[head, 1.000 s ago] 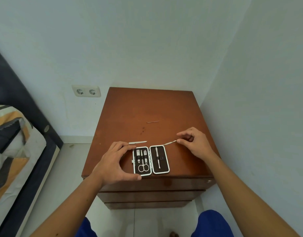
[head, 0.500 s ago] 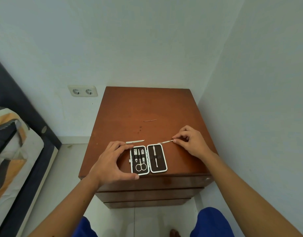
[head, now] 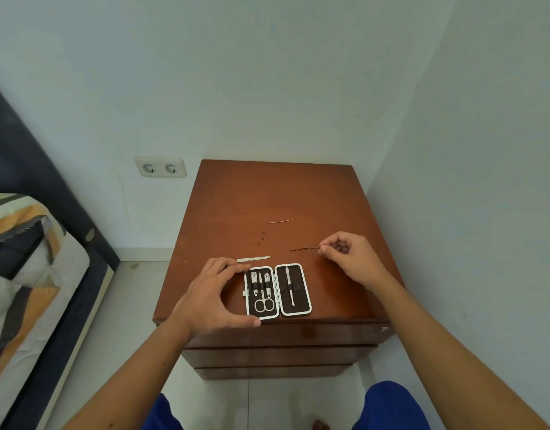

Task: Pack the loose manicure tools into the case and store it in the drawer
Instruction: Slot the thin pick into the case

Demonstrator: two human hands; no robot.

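Pinching one end of a thin tool (head: 304,249) between thumb and fingertips, the right hand (head: 349,257) holds it just above the table (head: 276,193), behind and to the right of the case (head: 278,290). The tool points left, level with the tabletop. The case lies open and flat near the table's front edge, its two halves side by side. Scissors (head: 263,301) and two small tools sit strapped in the left half; a single long tool (head: 289,285) is strapped in the right half. The left hand (head: 211,297) brackets the case's left side, fingers curved over the far corner and thumb at the near corner. A nail file (head: 253,259) lies loose just behind the case, close to the left fingertips. Another thin tool (head: 279,221) lies farther back, near the middle of the table. Below the front edge, the drawers (head: 279,355) are closed.
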